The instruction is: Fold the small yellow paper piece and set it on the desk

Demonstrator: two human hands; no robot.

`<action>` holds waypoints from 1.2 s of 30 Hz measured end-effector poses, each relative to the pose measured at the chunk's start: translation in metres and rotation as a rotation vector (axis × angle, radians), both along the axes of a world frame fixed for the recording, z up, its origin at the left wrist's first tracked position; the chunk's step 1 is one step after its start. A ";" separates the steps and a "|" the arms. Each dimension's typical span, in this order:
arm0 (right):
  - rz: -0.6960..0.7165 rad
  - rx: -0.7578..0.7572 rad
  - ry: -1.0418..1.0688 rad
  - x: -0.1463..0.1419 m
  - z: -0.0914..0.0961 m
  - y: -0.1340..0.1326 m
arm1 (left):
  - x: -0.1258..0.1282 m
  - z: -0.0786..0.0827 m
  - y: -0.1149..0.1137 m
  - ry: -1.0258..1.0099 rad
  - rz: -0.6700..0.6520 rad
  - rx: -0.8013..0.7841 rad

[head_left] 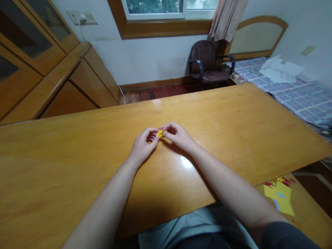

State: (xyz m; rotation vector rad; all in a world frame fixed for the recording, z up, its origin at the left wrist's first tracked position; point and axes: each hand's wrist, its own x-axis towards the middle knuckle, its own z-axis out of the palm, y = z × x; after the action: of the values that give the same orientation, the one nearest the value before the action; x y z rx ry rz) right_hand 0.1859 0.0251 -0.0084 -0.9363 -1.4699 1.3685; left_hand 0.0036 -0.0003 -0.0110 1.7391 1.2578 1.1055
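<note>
A small piece of folded yellow paper [160, 134] is held just above the middle of the wooden table [85, 155]. From its left side, my left hand [145, 142] pinches it between thumb and fingers. My right hand [176, 135] grips its right end with thumb and forefinger, the other fingers curled. Both hands meet around the paper, so part of it is hidden and its exact folded shape is too small to make out.
On a lower surface at the right lie yellow paper sheets [280, 199] beside small red and yellow folded pieces [280, 181]. Beyond the table stand a dark office chair [203, 62] and a bed with a checked sheet [293, 91]. Wooden cabinets [64, 83] line the left.
</note>
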 end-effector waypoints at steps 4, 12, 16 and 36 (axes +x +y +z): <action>-0.005 -0.032 0.056 0.000 -0.002 0.001 | -0.001 -0.003 0.000 -0.026 -0.013 -0.024; -0.089 -0.066 0.123 -0.003 -0.004 0.002 | -0.003 -0.005 0.000 -0.028 -0.034 -0.024; -0.097 -0.117 0.165 -0.004 -0.002 0.001 | -0.003 -0.004 0.000 0.006 -0.012 0.019; -0.133 0.036 0.132 -0.003 0.000 -0.003 | -0.001 0.006 -0.004 0.159 0.082 0.179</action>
State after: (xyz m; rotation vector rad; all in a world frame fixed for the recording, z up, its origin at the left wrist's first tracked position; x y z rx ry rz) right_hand 0.1832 0.0224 -0.0083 -0.8873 -1.3058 1.2781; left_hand 0.0030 -0.0043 -0.0051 1.9567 1.3721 1.1771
